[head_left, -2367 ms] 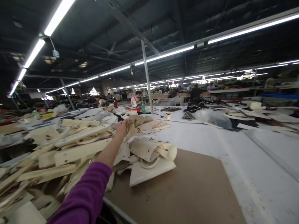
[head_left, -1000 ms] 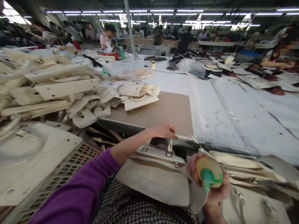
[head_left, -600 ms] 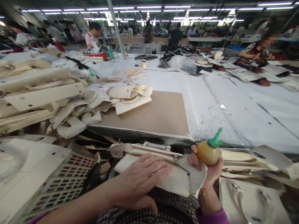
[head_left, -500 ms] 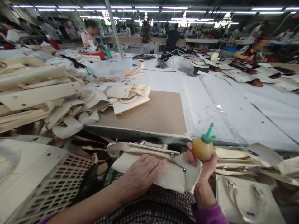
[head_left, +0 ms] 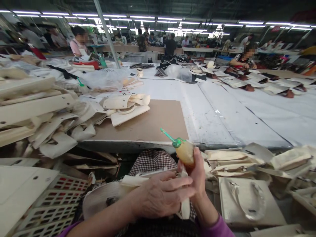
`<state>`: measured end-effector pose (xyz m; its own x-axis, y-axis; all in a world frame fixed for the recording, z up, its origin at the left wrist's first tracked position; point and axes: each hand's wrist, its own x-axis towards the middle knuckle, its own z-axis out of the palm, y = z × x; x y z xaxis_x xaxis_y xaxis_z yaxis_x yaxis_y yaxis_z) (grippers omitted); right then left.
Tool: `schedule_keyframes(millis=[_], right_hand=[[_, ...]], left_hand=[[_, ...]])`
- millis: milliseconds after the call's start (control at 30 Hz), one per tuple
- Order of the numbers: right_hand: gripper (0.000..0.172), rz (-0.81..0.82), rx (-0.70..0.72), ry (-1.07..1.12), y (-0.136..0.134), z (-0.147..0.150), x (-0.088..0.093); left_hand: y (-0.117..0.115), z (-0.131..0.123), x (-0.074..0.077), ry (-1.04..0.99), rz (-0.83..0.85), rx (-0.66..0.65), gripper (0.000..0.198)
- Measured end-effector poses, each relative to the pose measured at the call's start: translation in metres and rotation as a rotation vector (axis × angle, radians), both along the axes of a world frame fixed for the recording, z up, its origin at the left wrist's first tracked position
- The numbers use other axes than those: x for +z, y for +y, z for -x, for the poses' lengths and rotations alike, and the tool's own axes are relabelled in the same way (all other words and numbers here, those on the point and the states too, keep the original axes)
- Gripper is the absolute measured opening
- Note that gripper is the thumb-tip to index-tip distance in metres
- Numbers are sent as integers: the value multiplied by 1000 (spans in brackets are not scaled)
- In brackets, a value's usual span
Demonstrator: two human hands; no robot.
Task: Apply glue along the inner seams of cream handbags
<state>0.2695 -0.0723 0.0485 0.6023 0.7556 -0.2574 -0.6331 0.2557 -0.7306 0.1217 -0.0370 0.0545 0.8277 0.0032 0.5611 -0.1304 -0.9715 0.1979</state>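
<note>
My right hand [head_left: 201, 177] grips a squeeze glue bottle [head_left: 185, 153] with amber contents and a green nozzle, tilted up and to the left. Across my lap lies a cream bag piece [head_left: 96, 200] with metal fittings, largely covered by my forearm and hands. My left hand [head_left: 163, 192] holds this piece near its right end, its fingers reaching over a narrow cream edge beside my right hand. The left thumb and the underside of the grip are hidden.
A brown board [head_left: 163, 118] on the white table [head_left: 209, 115] bears a folded cream bag piece [head_left: 128, 107]. Cream pieces [head_left: 37, 108] are heaped at left, above a plastic basket [head_left: 49, 204]. A cream handbag [head_left: 249, 200] lies at right. Co-workers sit farther back.
The glue bottle has moved left and its nozzle now leans left. The bag piece has turned and come closer to my body. My left hand has moved right, up against my right hand.
</note>
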Motion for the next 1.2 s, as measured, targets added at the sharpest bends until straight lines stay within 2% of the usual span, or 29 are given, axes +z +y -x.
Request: schedule_keyframes(millis=[100, 167, 267, 333, 433, 500, 567, 667, 767, 867, 1000, 1100, 1200], right_hand=[[47, -38, -14, 30, 6, -1, 2], [48, -68, -32, 37, 4, -13, 5], [50, -52, -35, 10, -12, -41, 7], [44, -8, -34, -33, -29, -61, 5], [43, 84, -15, -95, -57, -85, -3], [47, 151, 66, -127, -72, -93, -9], [54, 237, 157, -179, -82, -97, -16], [59, 426, 201, -272, -92, -101, -28], [61, 566, 230, -403, -97, -105, -36], [69, 624, 244, -559, -98, -104, -35], [67, 679, 302, -703, -91, -95, -30], [71, 684, 370, -762, -84, -93, -32], [73, 699, 370, -784, -79, -93, -33]], left_hand=[[9, 8, -11, -26, 74, -81, 23], [22, 22, -8, -39, 208, -50, 23], [50, 50, 8, -52, 518, 218, 24], [70, 67, 21, -62, 748, 392, 22], [95, 77, 27, -77, 1097, 510, 19], [104, 72, 15, -38, 1290, 556, 21], [107, 59, -8, 10, 1400, 571, 26], [103, 37, -45, 16, 1472, 565, 32], [99, 24, -68, -13, 1536, 556, 32], [102, 22, -78, -38, 1581, 548, 32], [104, 25, -82, -45, 1620, 517, 33], [102, 25, -84, -55, 1634, 514, 32], [101, 25, -85, -67, 1647, 522, 29]])
